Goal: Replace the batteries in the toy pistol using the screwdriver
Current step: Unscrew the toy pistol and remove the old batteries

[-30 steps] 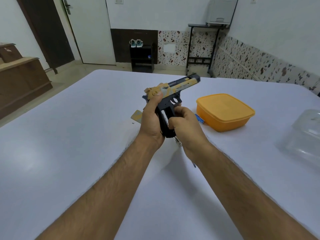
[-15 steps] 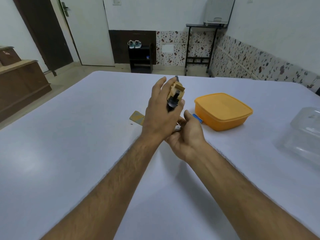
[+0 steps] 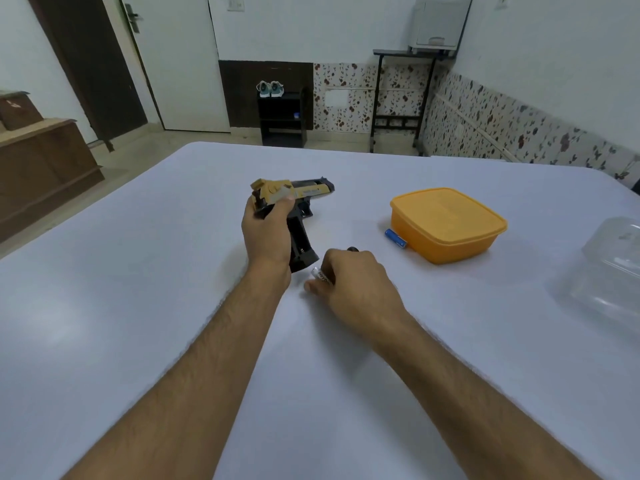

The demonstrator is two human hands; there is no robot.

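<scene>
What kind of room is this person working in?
Probably a room in a home: a pair of sneakers sits on a small black shelf, a white door stands behind, and floral-patterned tiles line the lower walls.

Battery swap at the white bench (image 3: 138,306)

Left hand (image 3: 266,233) grips the yellow-and-black plastic toy pistol (image 3: 301,206); right hand (image 3: 356,285) pinches 1 white cylindrical battery (image 3: 320,276).

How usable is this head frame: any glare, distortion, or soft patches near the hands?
Head view: wide-angle bending curves the table edges; a soft sheen shows at left. The toy pistol and left hand are fairly sharp; the battery in the right hand is too soft to read.
</scene>
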